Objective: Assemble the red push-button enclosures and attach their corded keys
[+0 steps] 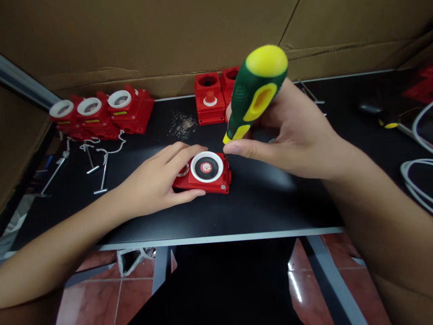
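A red box (216, 185) with a white ring and a dark round centre lies on the black tabletop. Across its left part my left hand (169, 174) is closed, fingers over the far side and thumb along the near side. My right hand (287, 131) grips a green and yellow screwdriver (260, 85) by the lower end of its handle. The tool stands tilted, its tip end down at the far right corner of the box; whether it touches a screw there is hidden. A screw (223, 187) shows at the near right corner.
Several red boxes with white rings (119, 99) stand at the back left, with small metal T-bars (104, 174) on white cords before them. Two more red boxes (209, 106) stand against the cardboard wall (162, 36). Pale debris (183, 125) lies between. White cable (414, 185) loops at the right.
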